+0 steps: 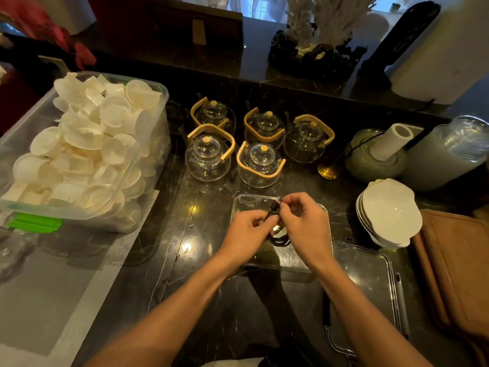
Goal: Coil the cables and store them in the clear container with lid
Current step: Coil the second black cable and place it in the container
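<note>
Clear plastic forms the small container [239,201] that stands open on the dark marble counter [185,260], directly under both hands; whether anything lies inside it cannot be told, since the hands cover most of it. A black cable [276,235] is held above this container: the left hand [247,234] is closed around the coiled loops, which hang down between the wrists, and the fingers of the right hand [301,223] are pinched narrowly on the end of the cable, where a small metal plug [278,199] is seen. The transparent lid [370,282] is laid flat on the counter just to the right of the container, apart from it. At the left, a large clear bin [148,165] is filled above its rim with white shell-like pieces [87,144]. Behind the hands, five glass teapots [207,157] with wooden handles are grouped together; all look empty and each is closed with its own lid. At the right, white bowls [389,210] are stacked near a brown cloth [455,260], and a paper roll [394,140] stands upright behind them.
</note>
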Tool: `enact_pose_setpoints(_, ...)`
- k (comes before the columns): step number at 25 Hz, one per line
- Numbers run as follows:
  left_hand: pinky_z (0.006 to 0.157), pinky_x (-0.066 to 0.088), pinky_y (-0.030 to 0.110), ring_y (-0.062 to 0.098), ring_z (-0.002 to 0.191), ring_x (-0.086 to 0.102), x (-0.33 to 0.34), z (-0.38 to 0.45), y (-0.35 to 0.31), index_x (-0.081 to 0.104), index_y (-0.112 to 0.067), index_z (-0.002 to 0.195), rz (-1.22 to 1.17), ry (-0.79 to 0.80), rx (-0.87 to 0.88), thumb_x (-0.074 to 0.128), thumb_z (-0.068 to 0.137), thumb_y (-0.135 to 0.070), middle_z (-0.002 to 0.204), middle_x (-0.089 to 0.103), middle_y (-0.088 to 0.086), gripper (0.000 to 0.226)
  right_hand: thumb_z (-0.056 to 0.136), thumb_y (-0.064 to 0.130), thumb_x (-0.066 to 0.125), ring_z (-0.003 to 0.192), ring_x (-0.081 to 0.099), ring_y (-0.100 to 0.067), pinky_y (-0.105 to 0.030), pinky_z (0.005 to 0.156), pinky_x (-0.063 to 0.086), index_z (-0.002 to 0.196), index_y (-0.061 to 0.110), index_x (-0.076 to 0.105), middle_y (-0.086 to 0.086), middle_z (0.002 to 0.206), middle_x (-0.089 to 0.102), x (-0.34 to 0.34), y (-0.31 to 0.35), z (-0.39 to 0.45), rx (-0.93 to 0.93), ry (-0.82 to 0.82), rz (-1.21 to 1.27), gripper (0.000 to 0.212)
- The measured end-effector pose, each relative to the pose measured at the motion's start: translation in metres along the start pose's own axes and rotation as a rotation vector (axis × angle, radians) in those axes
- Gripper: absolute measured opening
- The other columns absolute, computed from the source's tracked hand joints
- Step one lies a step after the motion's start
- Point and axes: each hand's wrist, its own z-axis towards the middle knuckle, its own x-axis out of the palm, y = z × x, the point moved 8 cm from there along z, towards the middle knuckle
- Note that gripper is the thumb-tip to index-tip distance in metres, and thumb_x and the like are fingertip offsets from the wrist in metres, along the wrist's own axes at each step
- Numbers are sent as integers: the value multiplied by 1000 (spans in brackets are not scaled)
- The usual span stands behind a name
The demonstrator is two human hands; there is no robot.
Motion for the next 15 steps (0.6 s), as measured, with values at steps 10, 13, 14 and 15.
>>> enact_pose_setpoints(10,58,43,27,21,69,54,-22,30,12,73,-5,84,-30,44,-132,61,100,-32,78,65,10,33,103,21,59,87,77,-20,-35,68,64,116,8,69,-12,102,78,25,-38,1,464,322,441,22)
enact_pose_setpoints(13,61,44,30,21,68,54,-23,40,16,75,-15,91,-12,100,-166,57,102,-35,81,64,11,29,98,9,64,72,72,-13,-31,61,62,114,7,68,-11,94,76,20,-44,3,472,314,434,17)
enact_pose_setpoints(14,61,45,29,15,64,56,-24,43,16,74,-15,99,-35,99,-181,54,103,-36,82,66,9,29,97,7,64,72,71,-14,-30,59,61,114,7,68,-11,94,76,19,-46,5,474,304,447,18)
enact_pose_setpoints(15,61,45,28,10,60,57,-24,45,17,73,-12,106,-67,91,-199,52,104,-36,84,68,8,32,96,6,65,72,71,-14,-30,58,60,115,7,68,-11,93,76,18,-48,7,474,298,455,19)
